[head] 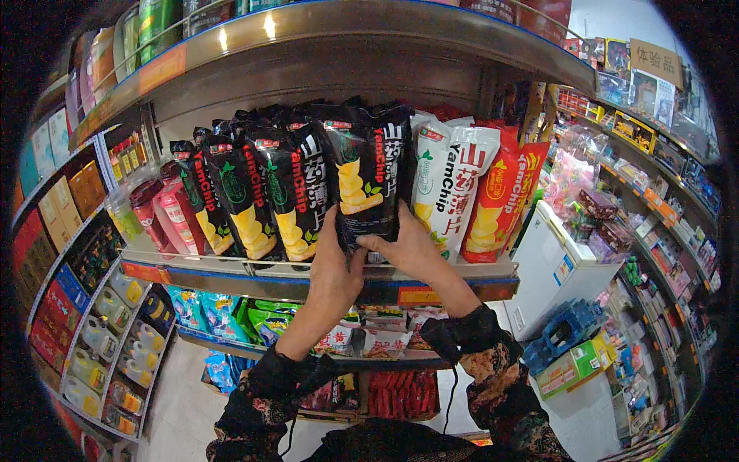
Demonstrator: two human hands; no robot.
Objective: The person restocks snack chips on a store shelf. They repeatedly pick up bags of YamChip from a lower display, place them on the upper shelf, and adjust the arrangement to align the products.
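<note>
Both hands hold a black bag of yam chips (366, 173) upright by its lower part, at the front of a shop shelf. My left hand (336, 265) grips its left side, and my right hand (410, 242) its right side; the thumbs come close together low on the bag's front. Left of it stand several more black bags of yam chips (245, 202) in a row, leaning slightly. White bags (456, 185) stand just to the right, followed by red bags (496, 202). The fingers behind the held bag are hidden.
A low wire rail (277, 264) edges the shelf. Pink packages and lidded cups (124, 213) stand at its left end. An upper shelf (346, 23) overhangs the bags. Snack bags fill lower shelves (387, 341). A white chest freezer (542, 265) stands at the right.
</note>
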